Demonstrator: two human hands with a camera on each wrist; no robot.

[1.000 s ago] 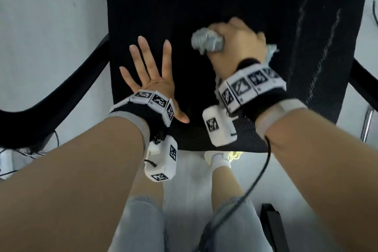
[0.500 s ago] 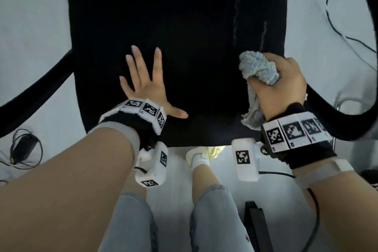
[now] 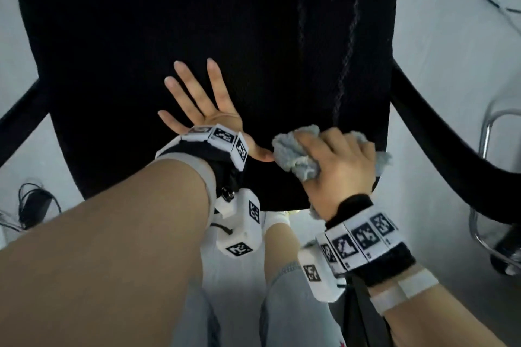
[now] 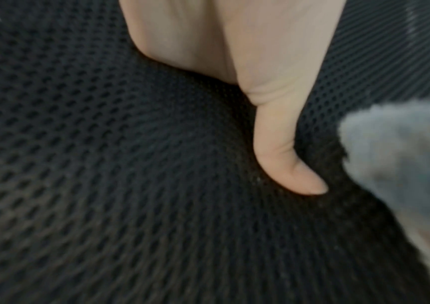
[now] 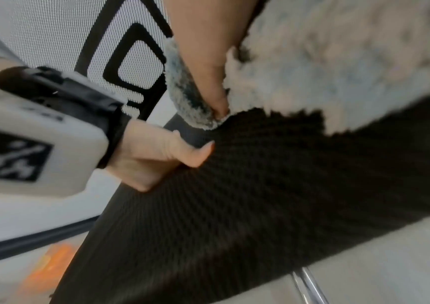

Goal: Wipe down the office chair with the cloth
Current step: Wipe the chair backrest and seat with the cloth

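Note:
The black mesh seat of the office chair fills the head view. My left hand lies flat on the seat with fingers spread; its thumb presses into the mesh. My right hand grips a crumpled grey-blue fluffy cloth and holds it against the seat near the front edge, just right of the left thumb. In the right wrist view the cloth is bunched under the fingers on the mesh, with the left hand beside it. Pale streaks run along the seat's right side.
Black armrests curve on both sides of the seat. A chrome chair frame stands at the right, cables lie on the pale floor at the left. My legs in light jeans stand below the seat's front edge.
My right hand has carried the cloth from the seat's right edge leftward to the front middle, next to the left thumb. The left hand stays flat on the seat.

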